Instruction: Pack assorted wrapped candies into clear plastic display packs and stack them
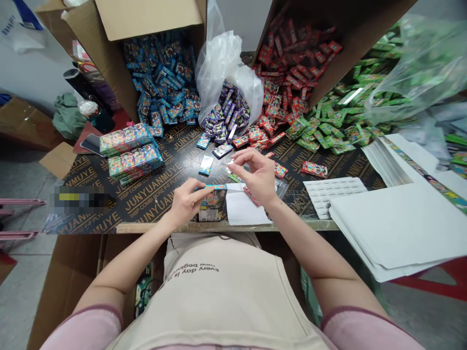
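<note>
My left hand (188, 200) is closed on the top edge of a printed box (213, 206), blue along the top, which stands upright near the table's front edge. To its right my right hand (257, 175) is raised with thumb and forefinger nearly together; a small pale bit shows at the fingertips, too small to name. Beneath that hand lies a white sheet (246, 209), with small printed packets partly hidden by the fingers. Just beyond the hands are a light-faced blue packet (206, 165) and a dark purple packet (222, 150).
Stacked printed boxes (136, 160) stand at left. Behind are piles of blue packets (164, 82), purple packets (228, 112), red packets (288, 82) and green packets (328, 126). A sticker sheet (333, 194) and a white paper stack (397, 228) lie at right.
</note>
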A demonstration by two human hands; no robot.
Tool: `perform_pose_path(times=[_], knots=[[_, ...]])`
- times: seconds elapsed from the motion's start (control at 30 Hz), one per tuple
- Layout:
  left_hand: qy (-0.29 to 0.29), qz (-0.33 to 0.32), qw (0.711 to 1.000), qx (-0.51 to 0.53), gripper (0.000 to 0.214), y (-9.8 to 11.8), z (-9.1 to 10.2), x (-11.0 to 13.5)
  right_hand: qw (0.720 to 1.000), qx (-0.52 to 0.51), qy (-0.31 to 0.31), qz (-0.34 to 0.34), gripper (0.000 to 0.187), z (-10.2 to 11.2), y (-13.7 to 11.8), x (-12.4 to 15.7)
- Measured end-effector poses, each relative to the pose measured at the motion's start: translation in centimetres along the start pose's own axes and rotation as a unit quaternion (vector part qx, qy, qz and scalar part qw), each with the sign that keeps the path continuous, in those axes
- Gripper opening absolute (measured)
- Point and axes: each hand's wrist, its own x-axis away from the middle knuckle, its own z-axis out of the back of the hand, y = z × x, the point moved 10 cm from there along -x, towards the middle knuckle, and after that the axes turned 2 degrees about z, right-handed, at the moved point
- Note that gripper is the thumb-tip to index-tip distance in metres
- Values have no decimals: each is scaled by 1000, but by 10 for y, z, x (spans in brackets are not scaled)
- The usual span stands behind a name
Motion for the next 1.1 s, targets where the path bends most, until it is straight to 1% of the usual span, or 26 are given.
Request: perform_pose_path(times=[0.1,0.17,0.2,0.3,0.37,0.53,0.67,0.8,0.87,0.9,0.97,1.0,1.03,1.07,1.1], knots=[[49,47,997,44,12,-8,8,-1,992,-58,-93,-61,28,-23,-1,-7],[80,74,992,64,6,-14,13,-2,979,-93,-152,-94,29,-40,2,-4],[88,82,990,68,6,-15,15,-3,972,-106,-181,-105,30,-48,3,-1],[89,91,989,74,9,-16,16,-5,953,-108,-261,-113,37,-67,7,9],[79,94,990,76,9,-17,15,-6,950,-74,-288,-96,37,-73,7,13],[70,101,989,76,9,-17,15,-8,958,28,-282,-45,31,-72,6,14],[68,100,990,74,11,-15,13,-8,955,99,-280,-2,27,-74,0,15],[87,117,987,62,19,-17,10,-6,941,188,-275,64,27,-77,-12,19],[100,121,986,55,19,-18,9,-5,936,210,-272,80,27,-77,-14,21],[106,121,986,53,19,-18,10,-5,939,214,-257,77,28,-75,-13,21],[112,123,984,57,19,-18,12,-5,960,191,-201,42,35,-64,-4,18],[112,127,984,62,19,-19,13,-5,972,154,-175,2,41,-59,7,18],[110,133,983,70,19,-20,12,-4,979,100,-166,-58,47,-57,21,20],[106,143,981,83,19,-22,11,-3,975,31,-176,-134,49,-61,39,25],[101,161,977,101,17,-25,8,0,955,-42,-197,-217,47,-70,57,34]])
